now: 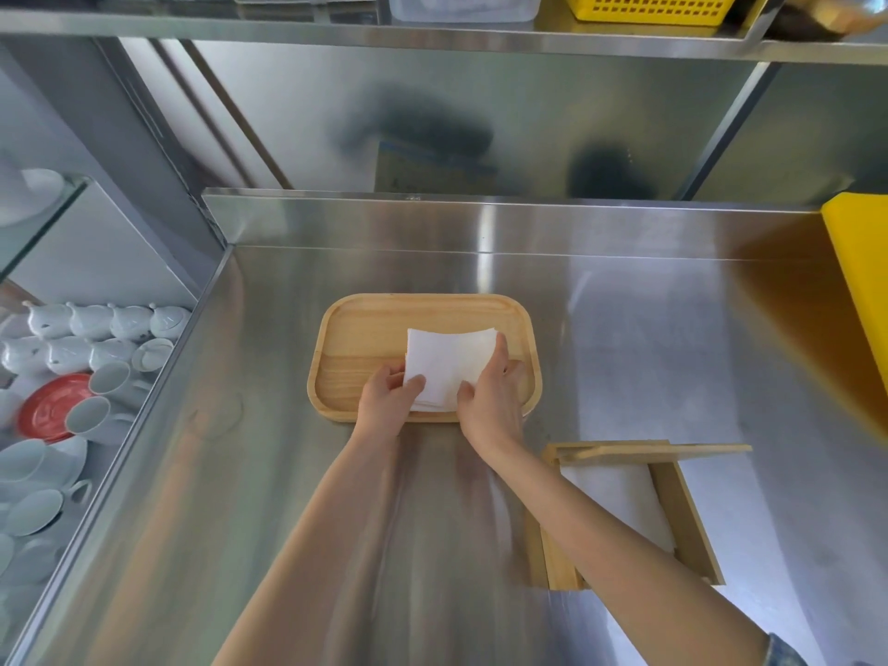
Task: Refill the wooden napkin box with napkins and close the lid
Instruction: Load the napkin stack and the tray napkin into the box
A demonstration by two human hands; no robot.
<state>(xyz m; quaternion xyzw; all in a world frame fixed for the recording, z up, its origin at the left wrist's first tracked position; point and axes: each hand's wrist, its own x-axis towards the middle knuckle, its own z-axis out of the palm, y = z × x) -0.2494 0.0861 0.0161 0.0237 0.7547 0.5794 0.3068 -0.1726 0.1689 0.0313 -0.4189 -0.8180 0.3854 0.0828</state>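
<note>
A stack of white napkins [449,360] lies on a wooden tray [365,329] in the middle of the steel counter. My left hand [387,403] grips the stack's near left corner. My right hand [490,398] holds its right side, fingers along the edge and thumb on top. The wooden napkin box [672,502] stands to the near right, partly behind my right forearm. Its lid [658,450] is open along the far edge, and white napkins [620,502] show inside.
The steel counter [240,473] has a raised back edge. A yellow board [860,281] leans at the far right. White cups, teapots and a red plate [53,406] fill a lower level to the left. A shelf overhead carries a yellow basket [648,7].
</note>
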